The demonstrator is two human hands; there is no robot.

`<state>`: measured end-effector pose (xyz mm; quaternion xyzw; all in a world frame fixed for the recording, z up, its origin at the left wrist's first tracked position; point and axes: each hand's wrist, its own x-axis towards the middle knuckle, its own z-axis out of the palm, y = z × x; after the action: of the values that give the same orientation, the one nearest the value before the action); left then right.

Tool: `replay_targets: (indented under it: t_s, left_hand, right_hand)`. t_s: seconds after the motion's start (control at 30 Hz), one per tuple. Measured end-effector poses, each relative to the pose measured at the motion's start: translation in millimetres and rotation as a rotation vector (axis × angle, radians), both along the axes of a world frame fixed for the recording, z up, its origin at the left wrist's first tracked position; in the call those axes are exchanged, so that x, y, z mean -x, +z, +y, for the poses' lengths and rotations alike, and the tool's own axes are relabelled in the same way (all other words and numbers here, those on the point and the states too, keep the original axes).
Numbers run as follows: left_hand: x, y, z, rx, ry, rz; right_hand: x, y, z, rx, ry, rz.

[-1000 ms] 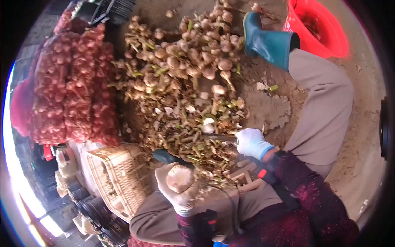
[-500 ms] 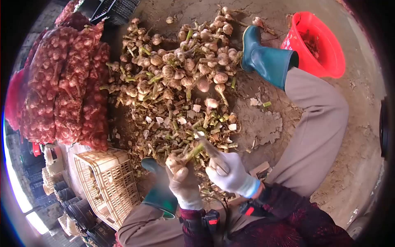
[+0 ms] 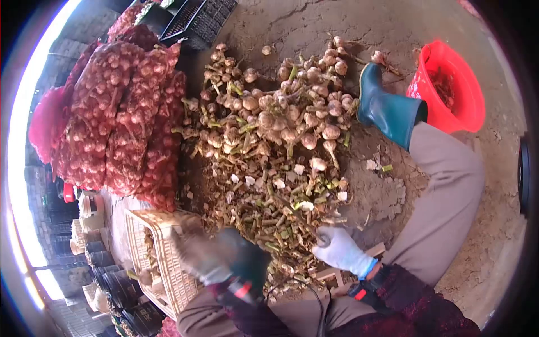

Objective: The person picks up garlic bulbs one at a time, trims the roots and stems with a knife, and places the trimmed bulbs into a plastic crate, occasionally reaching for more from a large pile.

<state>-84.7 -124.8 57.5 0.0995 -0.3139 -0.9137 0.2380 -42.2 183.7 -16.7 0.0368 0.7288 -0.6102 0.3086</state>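
Note:
My left hand (image 3: 199,253), gloved and smeared by motion, is over the near side of a cream plastic crate (image 3: 177,264); its fingers and anything in them cannot be made out. At the crate's open side a garlic bulb (image 3: 147,276) shows. My right hand (image 3: 339,250), in a white glove with a blue cuff, is closed around a dark, narrow tool (image 3: 322,240) whose far end blends into the trimmings. Beyond my hands, cut stalks and skins (image 3: 269,216) cover the ground below a heap of garlic bulbs with stems (image 3: 286,112).
Red mesh sacks of garlic (image 3: 120,121) stand at the left, beyond the crate. A red bucket (image 3: 471,98) holding scraps lies tilted near my green boot (image 3: 387,106). A black crate (image 3: 199,19) is at the top, and dark tubs (image 3: 120,286) line the lower left.
My left hand has moved left from the garlic bulb's cutting spot to the crate. My right hand has shifted right and lower, away from it. The view has turned left, and a bulb now shows at the crate.

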Motion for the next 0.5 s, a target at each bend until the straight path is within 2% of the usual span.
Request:
replay_targets:
  t_s: [0.03, 0.07, 0.1, 0.13, 0.17, 0.2, 0.23, 0.27, 0.33, 0.37, 0.47, 0.5]
  left_hand:
    - [29, -17, 21, 0.342, -0.218, -0.078]
    - [64, -39, 54, 0.532, 0.147, -0.528]
    - [93, -63, 63, 0.682, 0.001, -0.623]
    - [119, -121, 50, 0.757, -0.122, -0.673]
    - [145, -160, 55, 1.016, -0.183, -0.638]
    - [168, -188, 61, 1.191, -0.286, -0.750]
    - [185, -214, 62, 1.489, -0.227, -0.639]
    - [200, -233, 62, 1.766, -0.298, -0.854]
    - [212, -224, 86, 1.960, -0.403, -1.148]
    - [212, -224, 86, 1.971, -0.503, -1.184]
    - [187, -199, 88, 2.019, -0.429, -1.118]
    - [173, -186, 89, 1.954, -0.341, -1.046]
  right_hand:
    - [3, -1, 1, -0.005, -0.010, 0.011]
    - [4, -5, 2, 0.021, -0.037, -0.046]
    - [7, -8, 6, -0.002, -0.053, -0.068]
    - [9, -13, 9, -0.027, -0.067, -0.093]
    - [5, -23, 9, -0.049, -0.125, -0.109]
    - [7, -27, 9, -0.074, -0.183, -0.131]
    - [12, -27, 13, -0.074, -0.140, -0.250]
    - [17, -25, 13, -0.085, -0.144, -0.272]
    - [27, -21, 11, -0.042, -0.216, -0.296]
    - [32, -19, 11, -0.063, -0.194, -0.292]
    - [29, -24, 9, -0.111, -0.166, -0.185]
    - [28, -21, 12, -0.083, -0.182, -0.134]
